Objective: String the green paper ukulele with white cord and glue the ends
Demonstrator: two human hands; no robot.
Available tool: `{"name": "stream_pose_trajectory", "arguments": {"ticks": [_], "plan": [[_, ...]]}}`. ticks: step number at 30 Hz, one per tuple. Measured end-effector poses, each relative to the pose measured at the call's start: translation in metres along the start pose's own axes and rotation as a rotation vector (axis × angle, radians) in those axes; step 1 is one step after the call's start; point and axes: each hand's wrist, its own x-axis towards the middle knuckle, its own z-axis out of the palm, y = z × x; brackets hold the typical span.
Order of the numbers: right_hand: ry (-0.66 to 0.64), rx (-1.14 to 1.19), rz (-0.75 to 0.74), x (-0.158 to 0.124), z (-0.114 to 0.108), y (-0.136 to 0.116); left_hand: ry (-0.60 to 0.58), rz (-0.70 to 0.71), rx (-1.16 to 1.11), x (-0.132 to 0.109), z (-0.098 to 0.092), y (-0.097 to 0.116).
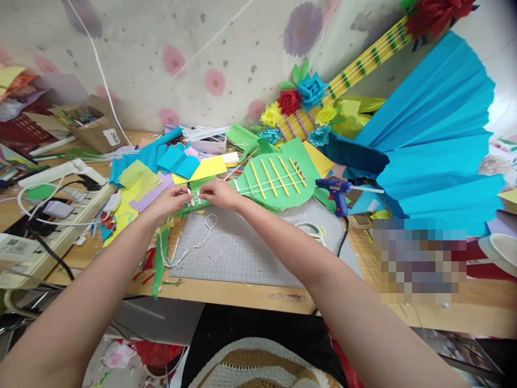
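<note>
A green paper guitar [278, 180] with yellow strips and white strings lies across the far edge of a grey cutting mat [242, 253]. My left hand [172, 198] pinches the white string at the end of the guitar's green neck [196, 198]. My right hand [220, 193] is closed in a pinch on the same neck, just right of the left hand. A loose length of white string [194, 242] trails from the neck down onto the mat.
A blue glue gun [337, 191] stands right of the guitar. Coloured paper sheets [161, 167] pile up at the left, with a power strip [60, 205] and cables beside them. A large blue pleated paper fan [436, 145] and a second paper guitar with flowers [307, 108] fill the right.
</note>
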Motion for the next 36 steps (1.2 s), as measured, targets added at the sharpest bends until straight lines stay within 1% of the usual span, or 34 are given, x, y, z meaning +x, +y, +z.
{"name": "stream_pose_trajectory", "arguments": {"ticks": [5,9,11,14,19,22,25,29,36], "plan": [[0.031,-0.071,0.002,-0.0021,-0.0024,-0.0021,-0.027,-0.030,0.043,-0.0003,0.0000,0.0054],[0.046,-0.063,0.005,-0.0024,-0.0039,-0.0070,-0.017,-0.064,0.010,-0.0005,0.0002,0.0089],[0.043,-0.054,0.000,-0.0020,-0.0044,-0.0079,0.001,-0.054,-0.024,-0.0010,0.0005,0.0083],[0.040,-0.069,0.003,-0.0018,-0.0053,-0.0077,0.030,-0.030,-0.017,-0.0021,0.0019,0.0066],[0.046,-0.090,0.043,-0.0026,-0.0072,-0.0067,-0.016,-0.057,-0.050,-0.0026,0.0043,0.0065],[0.058,-0.089,0.044,-0.0028,-0.0076,-0.0059,-0.017,-0.076,-0.078,-0.0020,0.0042,0.0070],[0.063,-0.089,0.050,-0.0029,-0.0076,-0.0056,-0.034,-0.066,-0.112,-0.0023,0.0035,0.0074],[0.056,-0.093,0.048,-0.0038,-0.0072,-0.0057,-0.101,-0.052,-0.146,-0.0040,0.0021,0.0077],[0.073,-0.125,0.051,-0.0054,-0.0041,-0.0005,-0.184,-0.095,-0.220,-0.0082,-0.0028,0.0101]]}}
